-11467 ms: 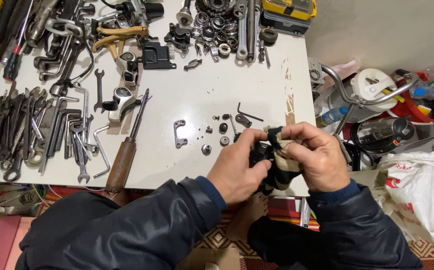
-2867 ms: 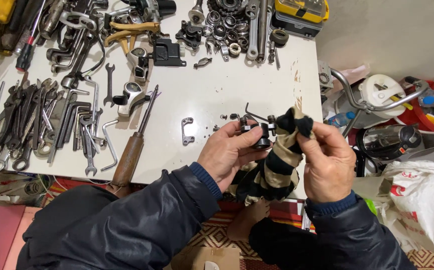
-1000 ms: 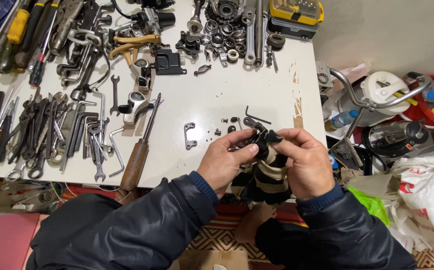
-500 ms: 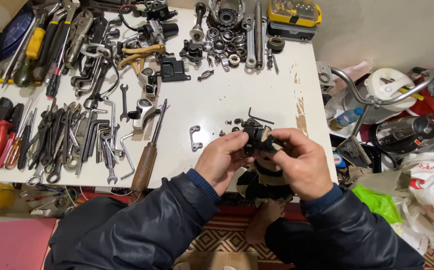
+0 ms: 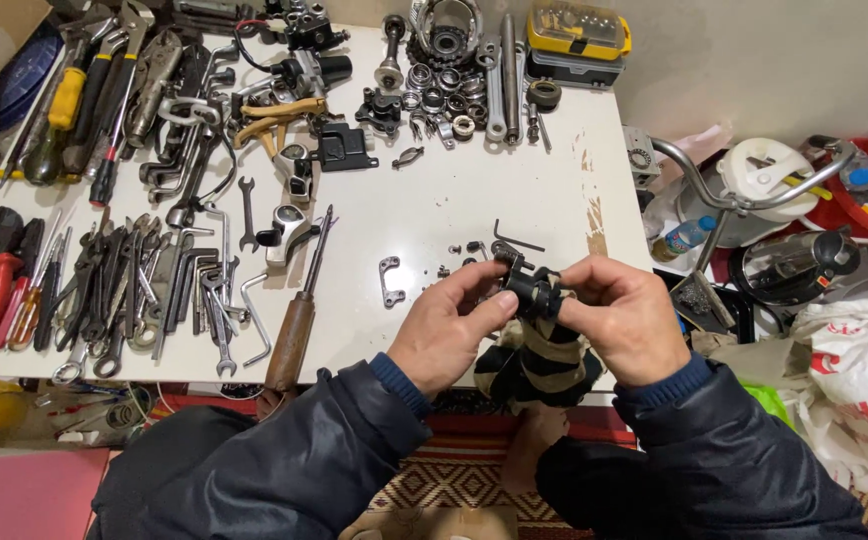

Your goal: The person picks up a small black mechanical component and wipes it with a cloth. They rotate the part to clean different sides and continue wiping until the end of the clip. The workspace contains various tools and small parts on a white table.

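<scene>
Small black metal part [image 5: 532,291]: between both hands, above the striped black-and-beige rag [image 5: 539,362].
Left hand [image 5: 451,327]: fingers clamped on it.
Right hand [image 5: 628,318]: pinching it.
White worktop [image 5: 434,200]: beneath.

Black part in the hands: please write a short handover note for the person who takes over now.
Left hand and right hand both grip the black part above the table front edge, with a striped rag hanging under it.
Small loose pieces, a bracket and a hex key lie just behind the hands.
Screwdriver and wrenches lie to the left.
Done: part is in hand.
Left: cannot tell from this view.
</scene>
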